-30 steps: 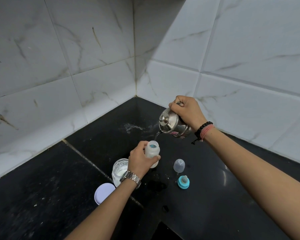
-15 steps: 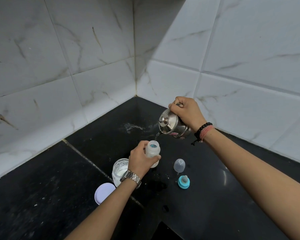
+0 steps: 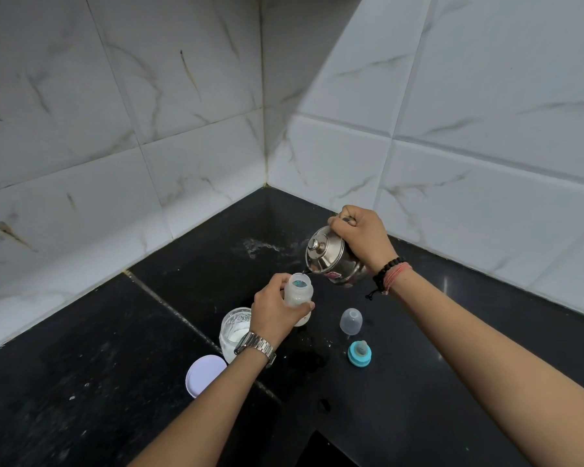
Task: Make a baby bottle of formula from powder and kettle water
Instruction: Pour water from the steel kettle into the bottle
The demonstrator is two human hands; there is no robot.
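Black stone counter [image 3: 91, 365] in a corner of white marbled wall tile [image 3: 469, 96]; a wet smear lies on the stone beyond the hands.

Right hand [image 3: 363, 239] is curled tight round the handle of a small steel kettle [image 3: 331, 261], tipped down toward the left hand, lid on, spout just over the bottle mouth. Left hand [image 3: 277, 313] wraps the baby bottle [image 3: 299, 296] at its lower body, thumb on the near side, mouth open and uncovered. Whether the bottle's base rests on the counter or is lifted I cannot tell.

Step in hand, as I judge it: filling the bottle with water. To do it well, keep the spout low over the narrow mouth, hold the tilt shallow so the stream stays thin, keep the bottle upright, and watch the level. The lid looks loose-fitting, so a steep tip risks it slipping.

Contents: the bottle is translucent, and something bluish shows at its mouth; the fill level is not readable. Just beside the left wrist stands an open glass jar [image 3: 235, 328] with white powder low inside; its pale lid [image 3: 204, 375] lies on the counter nearer the body. Below the right forearm sit a clear dome cap [image 3: 351, 321] and, nearer still, the teal ring with teat [image 3: 359, 353], both unfitted and apart.
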